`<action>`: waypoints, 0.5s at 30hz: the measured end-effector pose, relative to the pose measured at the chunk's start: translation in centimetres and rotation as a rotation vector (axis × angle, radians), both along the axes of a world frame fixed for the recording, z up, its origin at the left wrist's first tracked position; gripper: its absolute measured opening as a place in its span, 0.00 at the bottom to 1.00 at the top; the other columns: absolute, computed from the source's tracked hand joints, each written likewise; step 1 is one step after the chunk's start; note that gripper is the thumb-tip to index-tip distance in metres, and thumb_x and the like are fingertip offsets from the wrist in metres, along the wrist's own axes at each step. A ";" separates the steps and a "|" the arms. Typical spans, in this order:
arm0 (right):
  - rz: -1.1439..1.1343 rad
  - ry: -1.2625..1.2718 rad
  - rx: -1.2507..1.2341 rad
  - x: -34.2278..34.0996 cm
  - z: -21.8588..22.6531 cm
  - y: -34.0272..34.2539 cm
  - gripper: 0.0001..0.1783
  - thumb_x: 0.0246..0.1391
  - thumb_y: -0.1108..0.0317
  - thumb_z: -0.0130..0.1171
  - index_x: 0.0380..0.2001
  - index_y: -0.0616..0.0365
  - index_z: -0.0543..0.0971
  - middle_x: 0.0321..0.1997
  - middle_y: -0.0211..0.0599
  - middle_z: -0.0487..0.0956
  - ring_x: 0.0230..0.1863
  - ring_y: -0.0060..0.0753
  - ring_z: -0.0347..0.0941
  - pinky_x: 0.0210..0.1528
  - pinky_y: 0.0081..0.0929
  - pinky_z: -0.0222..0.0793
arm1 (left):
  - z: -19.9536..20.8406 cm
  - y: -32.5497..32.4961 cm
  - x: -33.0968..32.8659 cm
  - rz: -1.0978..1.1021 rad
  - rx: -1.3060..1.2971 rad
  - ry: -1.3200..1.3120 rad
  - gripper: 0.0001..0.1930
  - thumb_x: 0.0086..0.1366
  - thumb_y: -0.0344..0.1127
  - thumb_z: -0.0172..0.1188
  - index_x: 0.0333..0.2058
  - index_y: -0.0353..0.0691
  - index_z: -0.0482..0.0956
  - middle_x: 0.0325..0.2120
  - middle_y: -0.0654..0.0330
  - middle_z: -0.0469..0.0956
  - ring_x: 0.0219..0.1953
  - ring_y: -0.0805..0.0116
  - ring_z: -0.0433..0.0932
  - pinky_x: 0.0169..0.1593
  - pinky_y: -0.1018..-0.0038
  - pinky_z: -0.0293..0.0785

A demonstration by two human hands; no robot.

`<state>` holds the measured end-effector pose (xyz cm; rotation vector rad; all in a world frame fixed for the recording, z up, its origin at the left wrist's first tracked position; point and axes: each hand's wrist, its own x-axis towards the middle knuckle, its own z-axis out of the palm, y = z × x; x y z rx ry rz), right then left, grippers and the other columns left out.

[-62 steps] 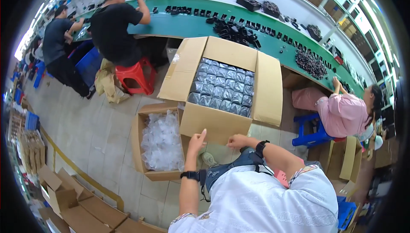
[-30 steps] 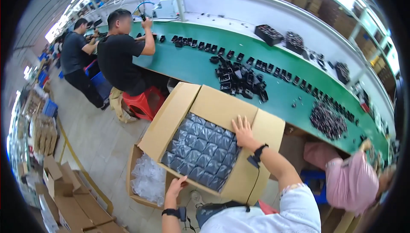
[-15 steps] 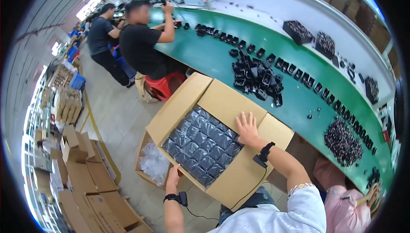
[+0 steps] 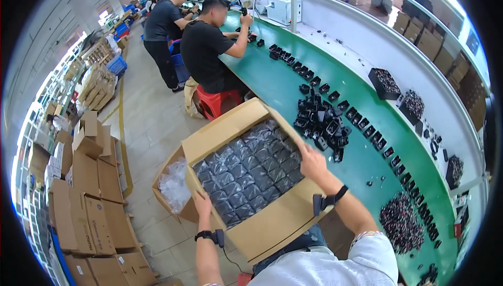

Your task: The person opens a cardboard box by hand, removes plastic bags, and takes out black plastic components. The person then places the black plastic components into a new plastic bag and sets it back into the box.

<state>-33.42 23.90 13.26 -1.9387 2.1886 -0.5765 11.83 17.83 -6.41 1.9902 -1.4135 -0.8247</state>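
We are gripping the box (image 4: pixel 262 223) with both hands: left hand (image 4: pixel 203 206) fingers clamped on its near-left edge, right hand (image 4: pixel 313 164) fingers clamped on its right rim.

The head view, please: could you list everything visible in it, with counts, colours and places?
open carton: one, brown, centre, filled with dark bagged items
second carton: one, brown, lower down to its left, holding clear plastic bags
green bench: one, right, strewn with many small black parts
red stool: one, by the bench
co-workers: two, black shirts, top
flat cartons: many, brown, left
left hand: on the carton's left rim
right hand: on its right rim
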 end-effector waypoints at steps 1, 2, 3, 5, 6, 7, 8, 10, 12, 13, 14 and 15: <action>0.004 0.024 -0.155 -0.8 -2.4 0.6 0.40 0.40 0.79 0.52 0.62 0.51 0.64 0.45 0.48 0.77 0.40 0.55 0.76 0.40 0.44 0.75 | 1.3 0.9 -1.6 0.018 0.010 -0.170 0.32 0.63 0.41 0.55 0.62 0.30 0.60 0.58 0.37 0.65 0.59 0.41 0.67 0.62 0.56 0.63; -0.032 -0.043 -0.148 -0.6 -2.4 1.3 0.40 0.39 0.79 0.52 0.61 0.51 0.65 0.46 0.48 0.76 0.41 0.55 0.76 0.41 0.45 0.74 | 3.3 1.7 -3.5 0.046 0.019 -0.347 0.33 0.62 0.40 0.56 0.62 0.31 0.59 0.60 0.37 0.63 0.60 0.41 0.66 0.62 0.56 0.62; 0.015 -0.070 -0.122 -0.9 -3.8 1.7 0.39 0.37 0.78 0.54 0.60 0.53 0.67 0.48 0.50 0.75 0.43 0.55 0.75 0.44 0.44 0.74 | 3.7 3.0 -4.5 0.102 -0.007 -0.366 0.33 0.60 0.38 0.57 0.62 0.32 0.59 0.60 0.38 0.62 0.60 0.39 0.64 0.63 0.55 0.60; 0.058 -0.272 -0.176 -0.7 -5.2 2.6 0.35 0.40 0.77 0.55 0.58 0.58 0.67 0.53 0.52 0.73 0.54 0.57 0.70 0.56 0.46 0.68 | 4.3 4.5 -6.6 0.153 -0.029 -0.402 0.34 0.57 0.35 0.59 0.62 0.33 0.60 0.61 0.39 0.61 0.61 0.38 0.63 0.64 0.55 0.59; 0.053 -0.291 -0.159 -0.1 -4.6 2.8 0.35 0.40 0.77 0.55 0.58 0.58 0.67 0.53 0.52 0.73 0.54 0.57 0.70 0.56 0.46 0.68 | 5.0 5.8 -8.1 0.082 -0.088 -0.409 0.33 0.56 0.34 0.60 0.60 0.34 0.62 0.61 0.40 0.62 0.61 0.37 0.62 0.65 0.55 0.58; 0.108 -0.329 -0.143 0.5 -4.0 3.6 0.35 0.42 0.74 0.57 0.59 0.60 0.66 0.56 0.54 0.71 0.57 0.58 0.67 0.59 0.47 0.64 | 5.8 7.8 -9.6 0.015 -0.138 -0.416 0.31 0.55 0.32 0.61 0.59 0.35 0.65 0.61 0.42 0.62 0.61 0.36 0.61 0.65 0.54 0.58; 0.170 -0.366 -0.122 0.5 -4.1 4.1 0.35 0.43 0.72 0.59 0.59 0.62 0.65 0.58 0.56 0.68 0.61 0.60 0.63 0.63 0.49 0.61 | 6.6 9.5 -11.4 0.022 -0.106 -0.435 0.31 0.55 0.32 0.61 0.59 0.35 0.65 0.61 0.42 0.62 0.61 0.36 0.61 0.65 0.54 0.58; 0.194 -0.415 -0.056 0.9 -5.6 4.5 0.35 0.44 0.70 0.60 0.59 0.63 0.65 0.60 0.58 0.66 0.62 0.61 0.60 0.64 0.50 0.58 | 8.4 11.6 -14.6 -0.310 -0.259 -0.317 0.27 0.54 0.31 0.62 0.54 0.36 0.70 0.60 0.43 0.64 0.61 0.36 0.61 0.66 0.55 0.57; 0.258 -0.452 0.013 1.7 -6.1 4.1 0.36 0.45 0.68 0.61 0.59 0.63 0.65 0.61 0.60 0.64 0.64 0.64 0.57 0.66 0.51 0.55 | 7.7 14.0 -16.2 -0.385 -0.178 -0.261 0.25 0.55 0.31 0.61 0.53 0.36 0.72 0.59 0.44 0.66 0.62 0.38 0.61 0.66 0.56 0.57; 0.292 -0.466 0.062 1.9 -6.0 4.0 0.36 0.45 0.69 0.61 0.59 0.63 0.64 0.62 0.60 0.64 0.64 0.65 0.56 0.66 0.51 0.55 | 8.7 14.8 -17.4 -0.418 -0.147 -0.221 0.23 0.56 0.30 0.61 0.52 0.37 0.72 0.59 0.44 0.67 0.63 0.40 0.61 0.66 0.56 0.57; 0.279 -0.483 0.066 1.9 -6.1 4.3 0.35 0.46 0.69 0.61 0.59 0.63 0.65 0.61 0.60 0.64 0.64 0.64 0.57 0.66 0.52 0.55 | 9.6 15.7 -18.9 -0.442 -0.108 -0.169 0.22 0.56 0.30 0.61 0.52 0.37 0.72 0.58 0.44 0.68 0.64 0.41 0.61 0.66 0.57 0.57; 0.265 -0.496 0.070 2.1 -6.3 4.5 0.35 0.46 0.69 0.60 0.59 0.63 0.65 0.61 0.59 0.65 0.63 0.63 0.58 0.65 0.52 0.55 | 9.7 16.8 -19.1 -0.490 -0.093 -0.164 0.23 0.57 0.30 0.60 0.53 0.37 0.72 0.60 0.44 0.66 0.65 0.42 0.60 0.66 0.58 0.57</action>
